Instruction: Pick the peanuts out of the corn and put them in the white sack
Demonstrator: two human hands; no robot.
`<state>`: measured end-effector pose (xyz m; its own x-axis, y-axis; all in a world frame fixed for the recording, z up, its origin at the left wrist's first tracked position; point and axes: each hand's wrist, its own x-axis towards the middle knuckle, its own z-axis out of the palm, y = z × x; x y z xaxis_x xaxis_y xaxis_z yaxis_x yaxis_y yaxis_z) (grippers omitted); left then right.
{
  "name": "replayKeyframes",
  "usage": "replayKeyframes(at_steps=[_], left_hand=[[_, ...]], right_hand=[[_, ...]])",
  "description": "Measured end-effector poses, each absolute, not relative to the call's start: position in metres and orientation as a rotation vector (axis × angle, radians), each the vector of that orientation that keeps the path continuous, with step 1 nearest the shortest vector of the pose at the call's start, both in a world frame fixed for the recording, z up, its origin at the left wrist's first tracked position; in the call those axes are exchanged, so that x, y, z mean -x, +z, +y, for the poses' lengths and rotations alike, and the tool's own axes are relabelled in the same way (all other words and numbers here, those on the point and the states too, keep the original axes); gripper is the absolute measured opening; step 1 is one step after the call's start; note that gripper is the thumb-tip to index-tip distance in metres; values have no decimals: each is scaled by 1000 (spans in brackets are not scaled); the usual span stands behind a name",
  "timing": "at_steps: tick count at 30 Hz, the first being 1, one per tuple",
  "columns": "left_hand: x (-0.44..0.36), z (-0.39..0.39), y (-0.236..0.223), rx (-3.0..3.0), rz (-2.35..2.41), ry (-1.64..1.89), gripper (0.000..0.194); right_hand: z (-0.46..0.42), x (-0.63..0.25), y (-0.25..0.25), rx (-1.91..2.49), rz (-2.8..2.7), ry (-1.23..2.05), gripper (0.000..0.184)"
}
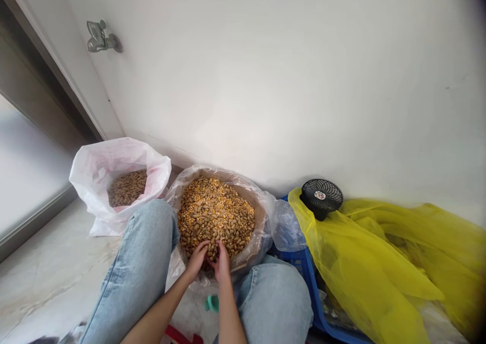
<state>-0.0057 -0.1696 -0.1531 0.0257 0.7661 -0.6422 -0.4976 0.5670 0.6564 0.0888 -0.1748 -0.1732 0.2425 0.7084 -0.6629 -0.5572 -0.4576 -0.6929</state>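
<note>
A see-through plastic bag stands between my knees, full of unshelled peanuts mixed with yellow corn kernels. At its near side my left hand and my right hand come together, fingers curled inward. Between them they cup a small heap of peanuts low over the mix. Some of the fingertips are hidden among the nuts. Left of my knee is a white woven sack, open at the top, with more peanuts inside.
On the right, yellow mesh netting drapes over a blue plastic crate. A black fan-like round grille rests on it. A glass ornament sticks out from the white wall. Red and green plastic pieces lie beneath my arms.
</note>
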Motion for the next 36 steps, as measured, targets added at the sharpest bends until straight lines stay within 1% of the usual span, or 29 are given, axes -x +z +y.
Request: replayKeyframes(at_steps=[3,9,14,18,20,24,30,36], left_hand=[[7,-172,-151,-254,1145,959,20],[7,-174,-144,-3,1040,1020,18],[9,-171,-130,197,963,1058,13],[13,-169,-122,304,894,1104,21],[14,-168,-119,326,878,1117,22],[17,-168,-116,328,874,1141,16],[19,-168,-111,275,878,1125,15],[19,-167,-116,313,869,1153,11]], right_hand=[[-176,-86,-162,1470,-72,1460,31],[-183,-77,-140,1316,121,1462,20],[-189,-70,-125,1131,236,1532,19],[-191,-65,-120,1014,271,1534,21],[-192,-63,-119,982,262,1527,22],[-193,-60,-120,933,260,1526,22],[-194,-59,-120,851,291,1525,23],[-193,-58,-123,843,280,1506,20]])
